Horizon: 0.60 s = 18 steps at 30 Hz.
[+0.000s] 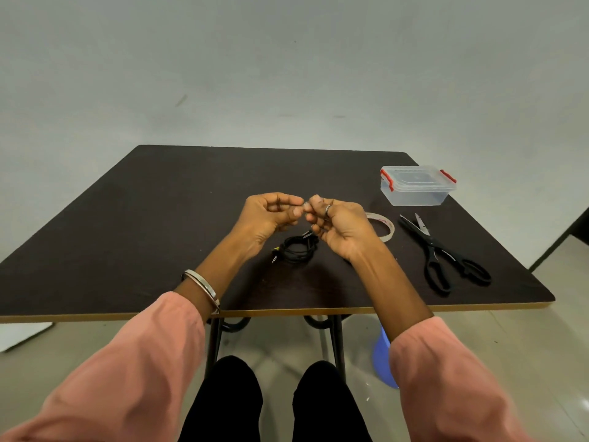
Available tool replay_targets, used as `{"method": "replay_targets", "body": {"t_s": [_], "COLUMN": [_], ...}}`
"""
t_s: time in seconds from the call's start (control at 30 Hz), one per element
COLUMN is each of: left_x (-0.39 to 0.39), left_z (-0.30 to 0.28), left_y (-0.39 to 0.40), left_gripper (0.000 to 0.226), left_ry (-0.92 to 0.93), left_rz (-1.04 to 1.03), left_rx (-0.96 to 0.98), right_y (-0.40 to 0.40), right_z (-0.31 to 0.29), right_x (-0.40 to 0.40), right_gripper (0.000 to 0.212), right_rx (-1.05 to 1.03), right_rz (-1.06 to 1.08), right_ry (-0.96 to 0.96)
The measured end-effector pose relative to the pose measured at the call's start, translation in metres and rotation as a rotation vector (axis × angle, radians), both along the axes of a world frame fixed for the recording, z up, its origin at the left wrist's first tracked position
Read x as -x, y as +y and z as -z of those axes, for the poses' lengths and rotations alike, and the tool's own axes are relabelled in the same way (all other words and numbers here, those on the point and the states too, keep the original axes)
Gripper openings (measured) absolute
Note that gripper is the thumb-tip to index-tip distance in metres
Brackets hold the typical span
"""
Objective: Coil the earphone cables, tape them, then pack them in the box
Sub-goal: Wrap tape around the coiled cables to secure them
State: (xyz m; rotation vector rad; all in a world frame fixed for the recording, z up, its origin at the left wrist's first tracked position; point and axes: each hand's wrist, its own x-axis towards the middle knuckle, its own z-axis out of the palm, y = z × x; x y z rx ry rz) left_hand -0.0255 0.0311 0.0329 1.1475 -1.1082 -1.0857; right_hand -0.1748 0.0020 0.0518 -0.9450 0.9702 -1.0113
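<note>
A coiled black earphone cable (296, 248) lies on the dark table (159, 218), its plug end pointing left. Above it my left hand (271, 215) and my right hand (338, 224) meet fingertip to fingertip, pinching a small clear piece of tape (305, 205) between them. The tape is tiny and hard to make out. A roll of clear tape (384, 226) lies just right of my right hand, partly hidden by it. A clear plastic box (416, 186) with red clips stands closed at the back right.
Black scissors (443, 250) lie open-bladed right of the tape roll, near the table's right edge. A blue stool (384, 355) stands on the floor under the right side. My knees are under the front edge.
</note>
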Motion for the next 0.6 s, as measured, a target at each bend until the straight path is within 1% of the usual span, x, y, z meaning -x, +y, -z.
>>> {"method": "replay_targets", "body": {"t_s": [0.07,0.1,0.13,0.17,0.2,0.27,0.37,0.43,0.47,0.53,0.6], "left_x": [-0.011,-0.014,-0.017,-0.017,-0.015,-0.008,0.001,0.007,0.01,0.013,0.012], "left_z": [0.002,0.004,0.006,0.009,0.01,0.012,0.019,0.025,0.027,0.03,0.032], "left_y": [0.0,0.0,0.0,0.0,0.0,-0.001,-0.004,-0.005,-0.003,0.0,0.002], "left_gripper": [0.016,0.012,0.008,0.008,0.015,0.027,0.035,0.034,0.029,0.018,0.013], "left_ry": [-0.089,-0.183,-0.319,-0.468,-0.608,-0.836,-1.109,-1.189,-1.198,-1.192,-1.164], "left_rz": [0.009,-0.021,-0.075,-0.126,-0.154,-0.132,-0.12,-0.182,-0.223,-0.297,-0.33], "left_rx": [-0.027,-0.046,-0.072,-0.103,-0.135,-0.203,-0.258,-0.244,-0.218,-0.163,-0.11], "right_y": [-0.002,-0.004,-0.006,-0.008,-0.009,-0.012,-0.013,-0.012,-0.012,-0.011,-0.01], "right_z": [0.002,0.003,0.005,0.007,0.008,0.013,0.022,0.026,0.027,0.029,0.032], "right_x": [-0.001,0.0,-0.001,-0.001,-0.001,-0.005,-0.015,-0.018,-0.019,-0.019,-0.018], "right_gripper": [0.011,0.014,0.015,0.013,0.012,0.015,0.017,0.016,0.015,0.015,0.015], "right_rx": [0.025,0.051,0.08,0.11,0.139,0.194,0.251,0.269,0.275,0.275,0.27], "right_rz": [0.034,0.054,0.066,0.077,0.086,0.097,0.101,0.098,0.09,0.066,0.036], "right_ry": [0.009,0.029,0.06,0.099,0.138,0.215,0.294,0.332,0.347,0.355,0.334]}}
